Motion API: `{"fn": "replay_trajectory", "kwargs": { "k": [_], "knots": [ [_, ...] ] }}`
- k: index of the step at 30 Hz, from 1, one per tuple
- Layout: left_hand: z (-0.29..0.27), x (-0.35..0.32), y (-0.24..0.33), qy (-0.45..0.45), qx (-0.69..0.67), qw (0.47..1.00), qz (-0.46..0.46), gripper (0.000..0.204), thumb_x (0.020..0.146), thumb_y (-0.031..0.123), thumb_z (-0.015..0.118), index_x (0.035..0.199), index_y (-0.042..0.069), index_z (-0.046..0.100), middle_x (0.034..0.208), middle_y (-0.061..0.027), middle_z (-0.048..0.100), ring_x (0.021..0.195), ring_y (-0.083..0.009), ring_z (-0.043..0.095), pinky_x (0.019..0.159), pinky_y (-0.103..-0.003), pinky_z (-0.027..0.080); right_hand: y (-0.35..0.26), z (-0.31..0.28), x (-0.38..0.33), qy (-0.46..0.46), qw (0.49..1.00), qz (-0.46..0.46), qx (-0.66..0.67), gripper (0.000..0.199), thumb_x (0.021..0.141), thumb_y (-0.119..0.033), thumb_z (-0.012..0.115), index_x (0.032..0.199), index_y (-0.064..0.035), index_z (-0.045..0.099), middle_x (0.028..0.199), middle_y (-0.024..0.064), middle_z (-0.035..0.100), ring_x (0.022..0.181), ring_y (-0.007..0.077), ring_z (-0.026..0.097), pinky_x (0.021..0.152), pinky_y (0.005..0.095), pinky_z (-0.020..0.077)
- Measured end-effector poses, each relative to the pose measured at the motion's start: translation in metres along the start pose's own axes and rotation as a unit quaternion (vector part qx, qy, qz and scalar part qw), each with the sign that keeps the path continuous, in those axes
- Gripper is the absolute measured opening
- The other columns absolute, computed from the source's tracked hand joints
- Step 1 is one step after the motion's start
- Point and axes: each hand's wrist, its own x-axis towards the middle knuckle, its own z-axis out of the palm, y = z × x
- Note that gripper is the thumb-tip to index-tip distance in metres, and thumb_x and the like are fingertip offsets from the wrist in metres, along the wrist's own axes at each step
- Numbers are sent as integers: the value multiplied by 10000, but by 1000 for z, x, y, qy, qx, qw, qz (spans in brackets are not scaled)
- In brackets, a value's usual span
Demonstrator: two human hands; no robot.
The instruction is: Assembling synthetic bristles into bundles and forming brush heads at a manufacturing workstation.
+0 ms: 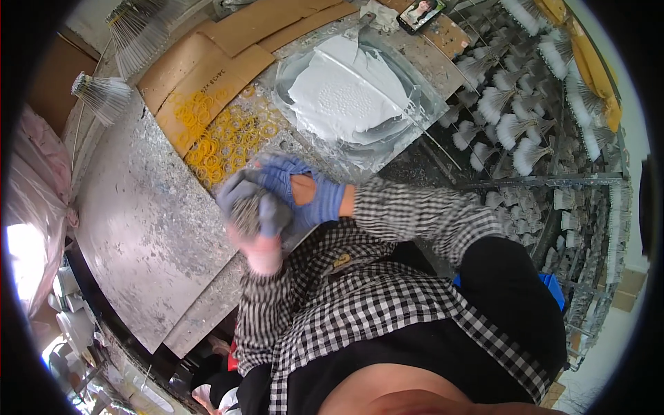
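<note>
My left hand [276,217], in a grey glove with a pinkish cuff, is closed around a bundle of thin grey sticks [245,217]. Seen nearly end-on, the bundle is smeared by motion. My right hand [301,188] wears a blue knitted glove with a hole over its back. Its fingers reach across to the far side of the same bundle and press against it; their tips are partly hidden. Both hands are together above the table's near edge. Just beyond them, yellow rubber bands [211,153] lie in a loose heap on the table and cardboard.
Flattened cardboard [238,31] covers the table's far side. A clear tray [370,158] holds white paste, a rod across it and a scraper [358,38] at its far rim. A phone [420,14] lies beyond. Racks of white-tipped bundles [508,111] stand right; other bundles [102,97] hang far left.
</note>
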Motion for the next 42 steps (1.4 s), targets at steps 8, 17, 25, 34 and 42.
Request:
{"fn": "replay_trajectory", "kwargs": {
  "k": [8, 17, 25, 34, 42],
  "knots": [
    [-26, 16, 12, -242, 120, 961, 65, 730, 798, 219, 798, 1404, 10, 448, 1296, -150, 615, 1266, -256, 535, 1129, -428, 374, 7, 20, -25, 17, 995, 54, 86, 976, 675, -520, 786, 1482, -105, 427, 1456, 116, 494, 1379, 315, 429, 1181, 451, 291],
    [-51, -20, -67, -407, 426, 805, 68, 735, 794, 608, 680, 1323, 109, 579, 1274, -68, 653, 1258, -228, 578, 1213, -546, 157, 2, 19, -36, -50, 996, 59, 39, 1028, 658, -516, 790, 1508, -96, 392, 1500, 166, 445, 1402, 323, 408, 1192, 454, 296],
    [-40, -17, -44, -328, 475, 800, 165, 787, 787, 708, 607, 1357, 167, 564, 1385, -32, 571, 1414, -238, 405, 1228, -550, 133, -1, 18, -51, -57, 992, 102, 45, 968, 696, -553, 732, 1496, -109, 418, 1526, 166, 422, 1428, 363, 362, 1208, 464, 242],
    [-28, -27, -24, -297, 423, 842, 156, 754, 733, 665, 683, 1254, 122, 637, 1388, -108, 544, 1406, -376, 399, 1184, -569, 227, -6, -1, -59, -44, 995, 66, 65, 1036, 701, -576, 742, 1543, -120, 347, 1574, 155, 370, 1479, 334, 294, 1209, 468, 198],
    [-24, -60, 24, -314, -117, 895, -295, 727, 825, 147, 786, 1447, 49, 421, 1288, -106, 605, 1166, -228, 612, 997, -367, 521, -37, -26, -57, -204, 830, 279, 437, 973, 660, -498, 824, 1441, -57, 444, 1417, 190, 506, 1287, 348, 528, 1062, 435, 448]
  ]
}}
